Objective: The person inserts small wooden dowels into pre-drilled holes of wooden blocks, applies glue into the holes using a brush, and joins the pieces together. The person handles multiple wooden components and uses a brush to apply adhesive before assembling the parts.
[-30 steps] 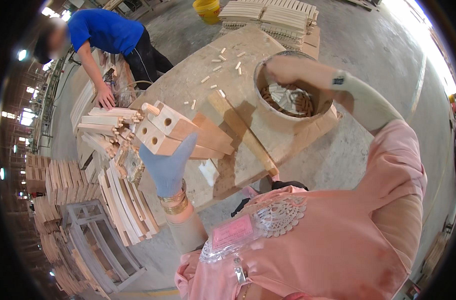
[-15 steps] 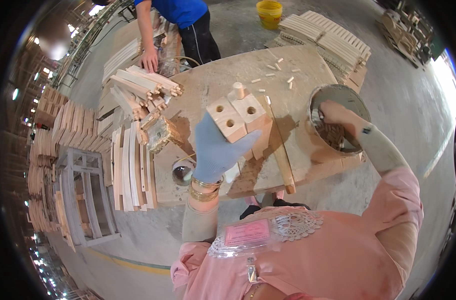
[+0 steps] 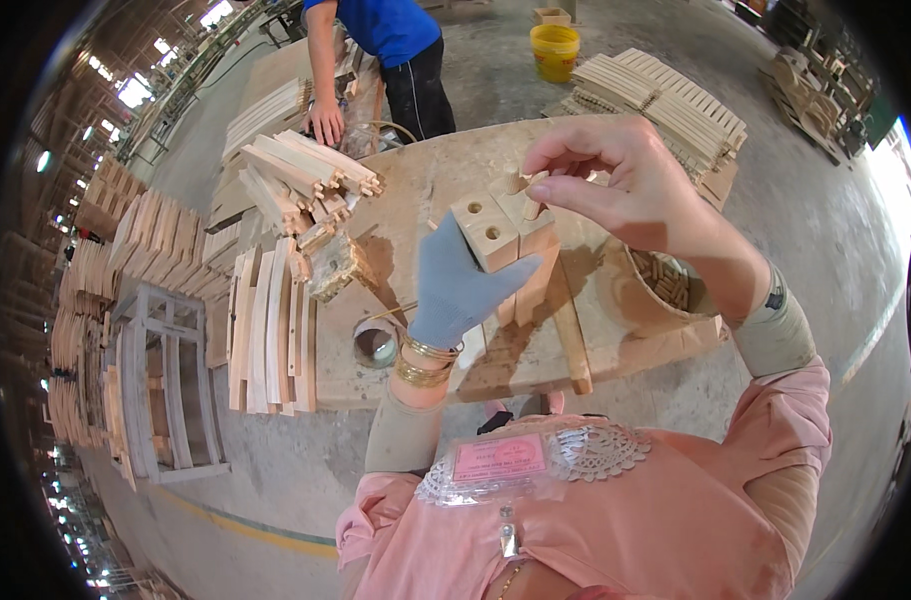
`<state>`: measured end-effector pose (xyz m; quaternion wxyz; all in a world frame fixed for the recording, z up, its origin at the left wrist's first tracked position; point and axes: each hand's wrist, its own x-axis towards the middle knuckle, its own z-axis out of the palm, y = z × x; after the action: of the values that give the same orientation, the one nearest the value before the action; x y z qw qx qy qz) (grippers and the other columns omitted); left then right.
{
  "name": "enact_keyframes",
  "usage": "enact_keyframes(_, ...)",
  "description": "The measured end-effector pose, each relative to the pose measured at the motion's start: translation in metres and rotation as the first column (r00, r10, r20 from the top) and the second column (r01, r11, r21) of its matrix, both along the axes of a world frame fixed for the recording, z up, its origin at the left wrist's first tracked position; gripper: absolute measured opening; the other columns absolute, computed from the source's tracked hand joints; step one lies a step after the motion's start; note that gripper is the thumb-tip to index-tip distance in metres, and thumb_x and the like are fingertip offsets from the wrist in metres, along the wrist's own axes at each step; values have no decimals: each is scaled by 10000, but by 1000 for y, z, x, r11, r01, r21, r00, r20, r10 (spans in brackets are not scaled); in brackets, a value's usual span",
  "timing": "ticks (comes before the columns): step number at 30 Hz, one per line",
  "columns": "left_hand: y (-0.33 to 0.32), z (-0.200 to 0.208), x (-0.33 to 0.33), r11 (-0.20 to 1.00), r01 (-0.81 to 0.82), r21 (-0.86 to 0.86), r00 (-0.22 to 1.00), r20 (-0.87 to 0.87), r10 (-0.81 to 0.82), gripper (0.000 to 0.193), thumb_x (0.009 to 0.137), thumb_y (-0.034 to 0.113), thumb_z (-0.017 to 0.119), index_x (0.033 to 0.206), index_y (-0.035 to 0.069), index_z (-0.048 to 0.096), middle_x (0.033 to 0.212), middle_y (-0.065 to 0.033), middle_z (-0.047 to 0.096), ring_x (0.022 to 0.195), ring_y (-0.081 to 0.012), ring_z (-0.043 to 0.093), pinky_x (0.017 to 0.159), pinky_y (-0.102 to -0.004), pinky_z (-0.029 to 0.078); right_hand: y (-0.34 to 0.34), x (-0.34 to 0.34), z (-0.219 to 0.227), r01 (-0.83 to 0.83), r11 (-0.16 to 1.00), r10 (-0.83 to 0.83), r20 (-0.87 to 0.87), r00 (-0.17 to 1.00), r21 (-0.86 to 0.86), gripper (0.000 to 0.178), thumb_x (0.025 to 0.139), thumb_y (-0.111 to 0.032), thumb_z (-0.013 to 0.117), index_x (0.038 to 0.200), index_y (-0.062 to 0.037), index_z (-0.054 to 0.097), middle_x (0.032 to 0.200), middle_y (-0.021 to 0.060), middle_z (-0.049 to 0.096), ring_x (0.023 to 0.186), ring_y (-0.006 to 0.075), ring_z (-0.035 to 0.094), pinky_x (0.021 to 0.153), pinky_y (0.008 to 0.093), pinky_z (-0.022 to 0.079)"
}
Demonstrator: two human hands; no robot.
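Note:
In a grey-blue glove, my left hand (image 3: 460,292) is wrapped round light wooden blocks (image 3: 493,237) held together, their drilled ends facing up. Two round holes show in the nearer block's end. Above the farther block, my bare right hand (image 3: 630,185) pinches a short wooden dowel (image 3: 531,209) upright between thumb and fingers. The dowel's lower end is at that block's top face; how deep it sits, I cannot tell. Partly behind my right wrist stands a bucket (image 3: 635,303) with many dowels (image 3: 663,277) inside.
A long wooden stick (image 3: 571,345) lies on the worktable (image 3: 425,170). Bundled sticks (image 3: 300,170), a glue-crusted block (image 3: 335,268) and a small round container (image 3: 375,342) are to the left. Slats (image 3: 665,90) are stacked beyond. A co-worker in blue (image 3: 400,35) stands at the far left.
My right hand has come out of the bucket and over to the blocks with a dowel in its fingers. The left hand still grips the blocks, slightly farther right in view.

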<state>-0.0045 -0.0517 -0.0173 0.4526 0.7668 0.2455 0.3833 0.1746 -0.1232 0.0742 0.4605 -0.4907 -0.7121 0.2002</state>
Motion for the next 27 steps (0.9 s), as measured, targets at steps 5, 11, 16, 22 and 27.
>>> enact_keyframes(5, 0, 1, -1, 1000, 12, 28, 999, 39, -13, 535, 674, 191, 763, 1117, -10, 542, 981, -94, 661, 883, -129, 626, 769, -273, 494, 3, -5, 10, -102, 969, 33, 292, 956, 227, 95, 757, -53, 617, 842, -15, 597, 669, 141, 590, 620, 281, 582, 560, 342, 445)
enact_keyframes(11, 0, 4, 0, 1000, 24, -6, 1000, -9, -24, 516, 667, 179, 769, 1098, -8, 555, 934, -72, 657, 827, -115, 608, 733, -277, 495, 5, -1, 5, -193, 939, 60, 416, 908, 285, 97, 739, -39, 588, 820, -15, 540, 649, 151, 545, 668, 355, 552, 592, 421, 416)
enact_keyframes(16, -2, 5, 2, 997, -17, 71, 1000, -20, 19, 444, 664, 158, 778, 1033, -9, 597, 921, -69, 655, 813, -117, 602, 717, -271, 495, 4, 1, -1, -123, 953, 3, 396, 918, 278, 115, 753, -98, 601, 823, -9, 583, 694, 153, 576, 669, 357, 553, 600, 410, 431)
enact_keyframes(22, -4, -2, -5, 995, -87, -45, 995, 37, 88, 421, 636, 81, 782, 1008, -10, 606, 903, -56, 655, 772, -109, 602, 690, -266, 500, -9, 77, -24, 153, 972, -112, 220, 969, -176, 155, 772, -134, 605, 773, 21, 600, 628, 88, 585, 584, 193, 579, 529, 325, 446)
enact_keyframes(27, 1, -3, 0, 997, -69, 40, 998, -9, 70, 422, 627, 92, 781, 998, -5, 605, 902, -58, 653, 774, -111, 607, 684, -266, 497, -1, 162, -156, 487, 542, 147, 648, 747, -685, 112, 718, -62, 582, 705, 44, 617, 648, 138, 602, 578, 231, 601, 519, 346, 469)
